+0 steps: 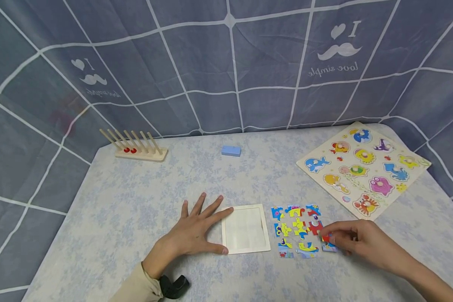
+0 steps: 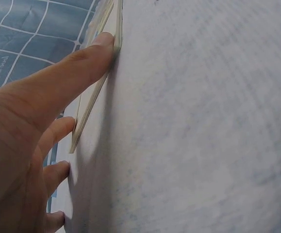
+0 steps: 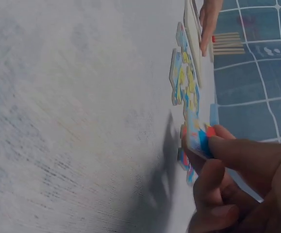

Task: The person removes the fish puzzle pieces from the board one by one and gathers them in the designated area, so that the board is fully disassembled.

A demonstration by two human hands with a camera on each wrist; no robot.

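A square wooden puzzle frame [image 1: 246,229] lies bare on the table, its edge touched by the spread thumb and index finger of my left hand [image 1: 191,231]. Beside it, to the right, several colourful jigsaw pieces [image 1: 299,227] are laid out in loose rows. At the lower right of those rows, my right hand [image 1: 366,243] pinches a blue and red jigsaw piece [image 3: 198,141] between thumb and index finger. In the right wrist view that piece is tilted and seems lifted off the table. The fingers hide part of it.
A sea-animal peg puzzle board [image 1: 362,167] lies at the back right. Upright sticks rise from a wooden rack [image 1: 141,155] with red beads at the back left. A blue block [image 1: 231,151] sits near the table's far edge, before a grid-patterned curtain [image 1: 196,54].
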